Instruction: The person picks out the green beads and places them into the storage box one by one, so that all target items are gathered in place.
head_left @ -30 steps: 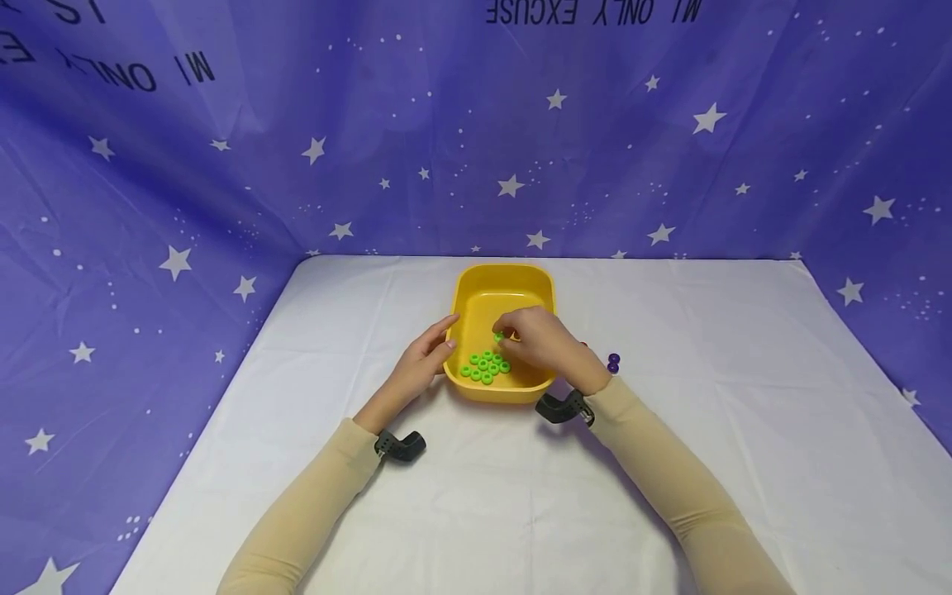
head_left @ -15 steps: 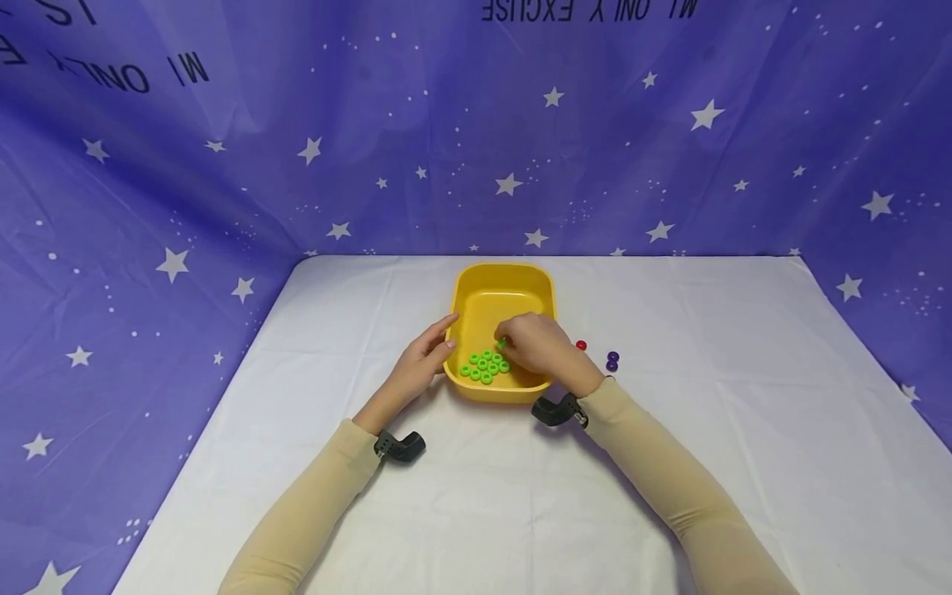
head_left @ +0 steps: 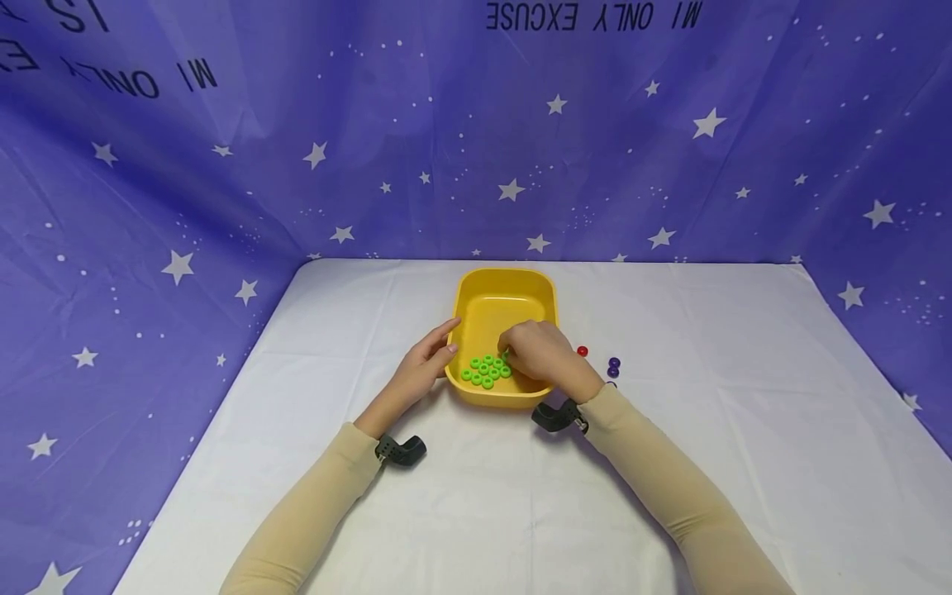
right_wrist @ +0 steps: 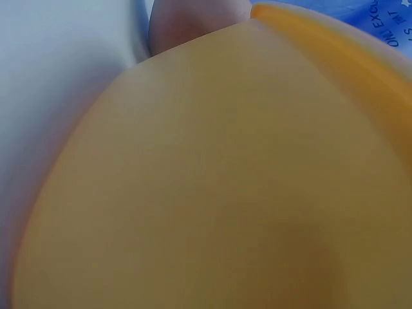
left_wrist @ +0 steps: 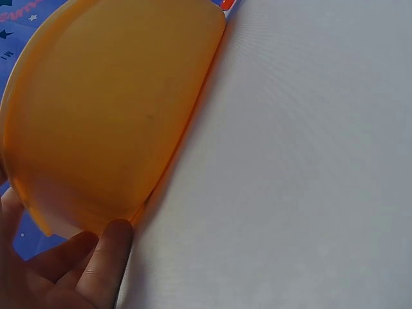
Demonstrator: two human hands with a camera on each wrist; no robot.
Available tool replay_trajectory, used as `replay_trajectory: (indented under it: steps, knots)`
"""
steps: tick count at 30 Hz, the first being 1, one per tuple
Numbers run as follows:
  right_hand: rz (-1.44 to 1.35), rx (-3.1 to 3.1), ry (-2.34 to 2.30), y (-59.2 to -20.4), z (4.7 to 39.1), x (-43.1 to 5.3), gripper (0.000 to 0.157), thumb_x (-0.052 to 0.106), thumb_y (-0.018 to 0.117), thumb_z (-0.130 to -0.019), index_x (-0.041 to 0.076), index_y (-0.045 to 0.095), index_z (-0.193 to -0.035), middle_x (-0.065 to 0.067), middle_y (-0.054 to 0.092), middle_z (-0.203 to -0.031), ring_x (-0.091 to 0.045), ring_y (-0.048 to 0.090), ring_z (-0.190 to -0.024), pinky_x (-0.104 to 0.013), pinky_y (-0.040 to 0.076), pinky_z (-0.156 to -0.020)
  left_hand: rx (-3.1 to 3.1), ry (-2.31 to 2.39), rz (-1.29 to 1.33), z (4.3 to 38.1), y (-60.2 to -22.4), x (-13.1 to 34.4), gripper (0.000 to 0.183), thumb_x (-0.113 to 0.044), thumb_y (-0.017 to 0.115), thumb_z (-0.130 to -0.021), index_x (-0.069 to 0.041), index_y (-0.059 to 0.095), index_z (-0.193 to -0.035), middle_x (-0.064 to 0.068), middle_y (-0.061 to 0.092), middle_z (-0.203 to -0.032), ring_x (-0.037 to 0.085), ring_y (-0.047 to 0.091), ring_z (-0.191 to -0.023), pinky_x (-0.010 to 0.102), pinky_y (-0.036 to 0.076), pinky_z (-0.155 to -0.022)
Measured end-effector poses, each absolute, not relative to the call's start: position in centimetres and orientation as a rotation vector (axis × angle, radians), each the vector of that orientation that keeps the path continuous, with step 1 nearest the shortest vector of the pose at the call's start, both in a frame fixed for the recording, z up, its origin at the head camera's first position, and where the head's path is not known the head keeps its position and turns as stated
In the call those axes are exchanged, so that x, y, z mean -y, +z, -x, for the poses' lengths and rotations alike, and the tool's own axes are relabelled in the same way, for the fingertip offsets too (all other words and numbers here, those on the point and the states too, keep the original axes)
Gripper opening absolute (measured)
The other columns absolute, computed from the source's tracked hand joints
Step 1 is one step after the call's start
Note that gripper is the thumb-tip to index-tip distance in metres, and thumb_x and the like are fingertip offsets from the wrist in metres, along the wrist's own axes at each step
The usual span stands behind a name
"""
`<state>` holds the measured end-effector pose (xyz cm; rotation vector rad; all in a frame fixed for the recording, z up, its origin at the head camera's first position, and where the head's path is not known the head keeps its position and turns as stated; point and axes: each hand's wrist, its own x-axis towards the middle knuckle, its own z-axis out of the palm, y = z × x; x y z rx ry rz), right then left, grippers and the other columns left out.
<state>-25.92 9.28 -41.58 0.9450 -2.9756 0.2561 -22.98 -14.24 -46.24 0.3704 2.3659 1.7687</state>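
A yellow plastic tub (head_left: 502,399) with rounded corners stands on the white-covered table. My left hand (head_left: 416,370) holds its left side, with thumb and forefinger at the rim; in the left wrist view, other fingers (left_wrist: 106,264) press low on the outer wall. Several green ring-shaped beads (head_left: 485,369) lie in the tub's near left part. My right hand (head_left: 543,351) reaches over the right rim and pinches one green bead (head_left: 506,356) beside that group, mostly hidden by the fingers. The right wrist view is filled by the tub's outer wall (right_wrist: 212,167).
Right of the tub, a red bead (head_left: 583,351) and purple beads (head_left: 613,368) lie on the table (head_left: 476,512); one purple bead is partly hidden behind the right wrist. A blue-purple star-printed cloth (head_left: 416,124) hangs behind and along both sides.
My right hand has lowered its pinched green bead toward the near beads, and the red bead has come out from behind it. The left hand keeps its hold on the tub.
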Motion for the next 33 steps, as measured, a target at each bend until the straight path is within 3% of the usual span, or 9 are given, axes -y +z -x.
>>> replay_trajectory:
  steps: [16,25,33]
  knots:
    - [-0.914,2.999,0.355,-41.7,25.5,-9.6,0.019,0.009,0.069,-0.092,0.013,0.08,-0.108,-0.003,0.079,-0.1,-0.017,0.067,-0.081,-0.032,0.06,-0.075,-2.35,1.77,-0.378,22.8,-46.3,14.0,0.053,-0.027,0.048,-0.108,-0.024,0.035,-0.16,0.024,0.043,-0.158,0.039,0.055,-0.136,0.04,0.062,-0.096]
    - [-0.882,2.942,0.582,-41.2,25.9,-9.4,0.022,0.021,0.071,-0.094,0.01,0.078,-0.112,-0.004,0.077,-0.096,-0.019,0.066,-0.085,-0.034,0.06,-0.083,-2.383,1.772,-0.367,22.9,-46.0,14.3,0.053,-0.027,0.047,-0.108,-0.026,0.036,-0.16,0.022,0.043,-0.158,0.038,0.054,-0.137,0.039,0.062,-0.095]
    - [-0.859,2.806,0.885,-41.1,25.7,-10.5,0.026,0.02,0.07,-0.095,0.005,0.076,-0.116,-0.011,0.077,-0.111,-0.029,0.069,-0.108,-0.046,0.056,-0.103,-2.361,1.764,-0.333,22.4,-46.1,14.2,0.052,-0.027,0.047,-0.108,-0.027,0.036,-0.159,0.021,0.044,-0.158,0.036,0.055,-0.136,0.039,0.062,-0.096]
